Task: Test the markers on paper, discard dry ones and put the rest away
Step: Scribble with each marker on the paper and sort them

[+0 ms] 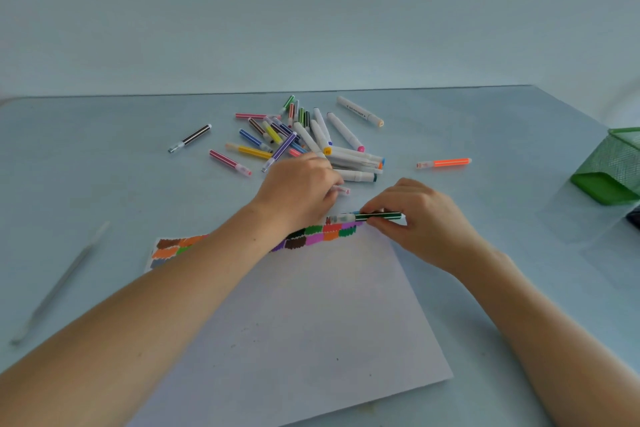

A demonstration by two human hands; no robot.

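marker pile point(304, 139) crowds table centre, green basket point(613, 166) far right — bare table point(104, 184) left

Left hand point(299, 192) curled knuckles-up, right hand point(417, 218) pinching

A pale blue-grey table point(104, 184) fills the lower two thirds of the view, its surface smooth and faintly glossy. Its far edge runs nearly level from 9 o'clock towards 2 o'clock, where a corner turns and the right edge slants down towards 3 o'clock. Behind it, from 10 o'clock round to 2 o'clock, rises a plain wall point(311, 10) of much the same pale blue-grey, bare and unmarked. The light is soft and even, throwing only weak shadows on the tabletop.
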